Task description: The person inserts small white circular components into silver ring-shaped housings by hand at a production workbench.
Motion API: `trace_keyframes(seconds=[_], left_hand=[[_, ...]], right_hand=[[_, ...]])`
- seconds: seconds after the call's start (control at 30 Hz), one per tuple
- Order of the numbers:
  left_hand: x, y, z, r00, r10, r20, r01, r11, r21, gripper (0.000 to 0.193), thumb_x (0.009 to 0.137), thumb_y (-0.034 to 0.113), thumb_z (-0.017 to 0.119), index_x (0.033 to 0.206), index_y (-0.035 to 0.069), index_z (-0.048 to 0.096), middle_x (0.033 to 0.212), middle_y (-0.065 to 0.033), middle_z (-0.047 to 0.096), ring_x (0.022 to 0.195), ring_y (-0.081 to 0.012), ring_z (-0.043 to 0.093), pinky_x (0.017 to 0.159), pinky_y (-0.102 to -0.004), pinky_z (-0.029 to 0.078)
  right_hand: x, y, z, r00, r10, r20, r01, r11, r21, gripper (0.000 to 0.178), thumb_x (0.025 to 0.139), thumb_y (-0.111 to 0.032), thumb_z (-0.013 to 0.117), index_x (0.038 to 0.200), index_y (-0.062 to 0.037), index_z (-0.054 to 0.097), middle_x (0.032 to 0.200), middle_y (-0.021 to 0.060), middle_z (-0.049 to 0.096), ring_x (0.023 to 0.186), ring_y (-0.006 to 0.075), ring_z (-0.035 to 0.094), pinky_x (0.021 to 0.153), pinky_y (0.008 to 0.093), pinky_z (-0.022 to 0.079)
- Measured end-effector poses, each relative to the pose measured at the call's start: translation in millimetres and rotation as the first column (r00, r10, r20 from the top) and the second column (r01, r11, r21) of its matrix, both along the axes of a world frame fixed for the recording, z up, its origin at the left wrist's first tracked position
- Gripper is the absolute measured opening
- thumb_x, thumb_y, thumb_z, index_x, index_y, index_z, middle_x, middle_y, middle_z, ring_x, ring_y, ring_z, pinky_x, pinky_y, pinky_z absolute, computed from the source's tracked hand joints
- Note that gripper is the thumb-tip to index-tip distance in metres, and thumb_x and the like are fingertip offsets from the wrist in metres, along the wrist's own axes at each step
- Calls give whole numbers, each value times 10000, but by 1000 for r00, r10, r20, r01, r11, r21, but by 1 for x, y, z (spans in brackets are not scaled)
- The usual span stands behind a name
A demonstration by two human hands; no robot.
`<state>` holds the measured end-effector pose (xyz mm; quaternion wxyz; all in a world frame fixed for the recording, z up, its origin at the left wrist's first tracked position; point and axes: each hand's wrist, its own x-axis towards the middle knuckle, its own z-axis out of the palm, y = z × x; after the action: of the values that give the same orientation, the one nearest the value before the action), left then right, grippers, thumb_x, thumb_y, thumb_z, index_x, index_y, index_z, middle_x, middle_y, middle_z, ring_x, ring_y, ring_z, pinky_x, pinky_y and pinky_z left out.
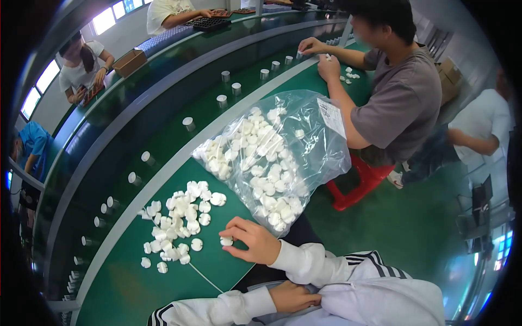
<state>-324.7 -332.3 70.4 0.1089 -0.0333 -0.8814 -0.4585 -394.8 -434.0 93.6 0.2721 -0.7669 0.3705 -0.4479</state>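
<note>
My right hand (253, 242) reaches over the edge of the green table and pinches a small white cap-like piece (226, 241) between thumb and fingertips. Left of it lies a loose heap of similar white pieces (174, 220), some flat, some tilted on one another. My left hand (293, 298) is low against my body, its fingers curled in; whether something is in them is hidden. Beyond my right hand, a clear plastic bag (321, 146) holds many more white pieces and bears a paper label.
A green conveyor (168, 155) curves past the table, carrying several short silver cylinders with white tops (188, 124). A pale rail (125, 217) separates it from the table. At right a co-worker sits on a red stool (359, 182), handling a cylinder. Others work across the belt.
</note>
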Motion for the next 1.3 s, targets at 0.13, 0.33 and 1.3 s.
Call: trace_keyframes(seconds=[0.13,0.33,1.3], left_hand=[[-4,5,-10,996,-18,-84,18,1000,-1,126,909,203,589,1034,191,603,667,-66,647,632,-307,656,637,-440,505],[-3,4,-13,994,-57,-92,57,998,-3,117,912,209,590,1024,177,605,699,-67,664,671,-307,669,669,-444,512],[0,-6,-11,989,-143,-25,143,990,-15,165,950,188,581,1106,146,610,818,-89,676,787,-303,670,749,-402,524]], right_hand=[[-1,3,2,998,-27,-50,25,999,-33,322,795,-90,775,1090,-49,652,1023,88,591,834,227,642,722,317,537],[4,5,0,999,-33,-32,32,999,-3,272,820,-116,758,1055,-41,643,1003,98,585,861,277,631,759,358,526],[5,2,-1,1000,-7,-11,7,1000,10,280,842,-128,739,1073,-21,624,996,106,567,861,279,624,773,362,514]])
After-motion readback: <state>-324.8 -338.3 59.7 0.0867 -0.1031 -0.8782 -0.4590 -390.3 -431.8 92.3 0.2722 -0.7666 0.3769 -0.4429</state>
